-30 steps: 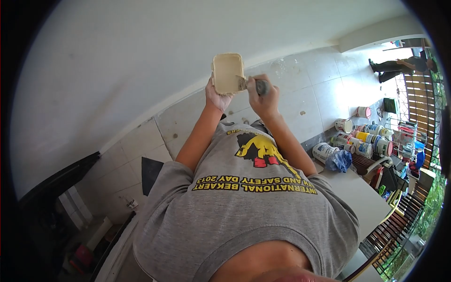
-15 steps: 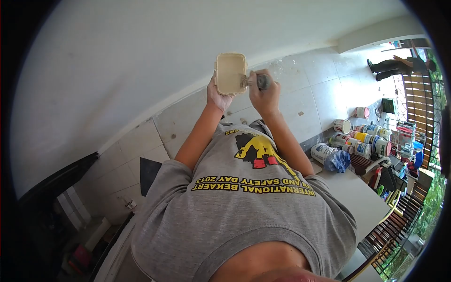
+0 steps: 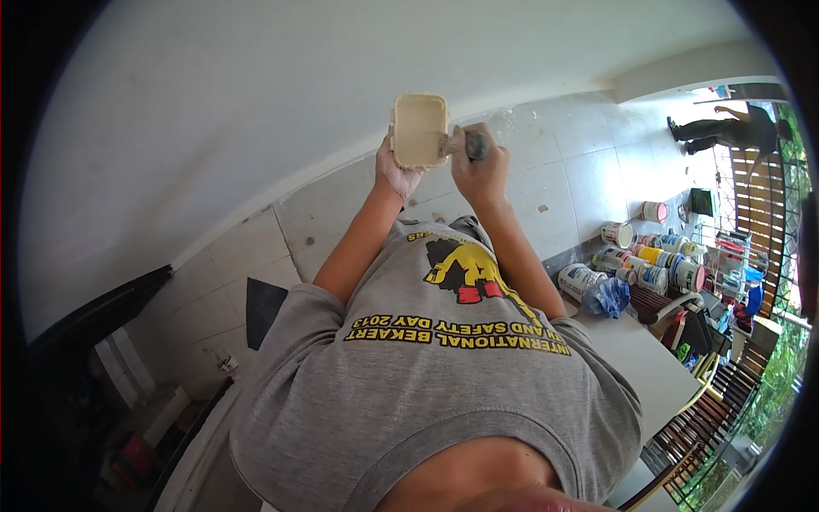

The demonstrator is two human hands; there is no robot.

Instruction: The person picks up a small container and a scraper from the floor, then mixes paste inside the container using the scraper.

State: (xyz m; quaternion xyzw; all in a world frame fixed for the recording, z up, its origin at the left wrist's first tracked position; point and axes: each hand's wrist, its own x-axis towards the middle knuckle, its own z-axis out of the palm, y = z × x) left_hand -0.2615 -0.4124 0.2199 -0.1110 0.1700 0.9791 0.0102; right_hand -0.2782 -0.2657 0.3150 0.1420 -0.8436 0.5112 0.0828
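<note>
My left hand (image 3: 397, 171) is wrapped around the side and underside of a small rectangular cream tub (image 3: 394, 136), whose rim is crusted. Pale, smooth material shows inside it, and whitish smears mark the hand. My right hand (image 3: 479, 175) is closed around a flat-ended tool (image 3: 452, 145) with a dark, rounded handle. The tool's greyish end reaches over the tub's right rim into the inside. Whether that end is a blade or bristles, I cannot tell. Both hands are held out in front of my chest, near a pale wall (image 3: 256, 94).
Several paint buckets (image 3: 653, 277) crowd the floor at right, beside a blue plastic bag (image 3: 606, 297) on a pale tabletop (image 3: 636, 367). Another person (image 3: 734, 132) stands at far right by a slatted fence (image 3: 759, 196). Dark furniture (image 3: 94, 316) is at left.
The tub and tool stay nearly in place, with the tool's end still inside. The far person has shifted posture, and the view has moved slightly.
</note>
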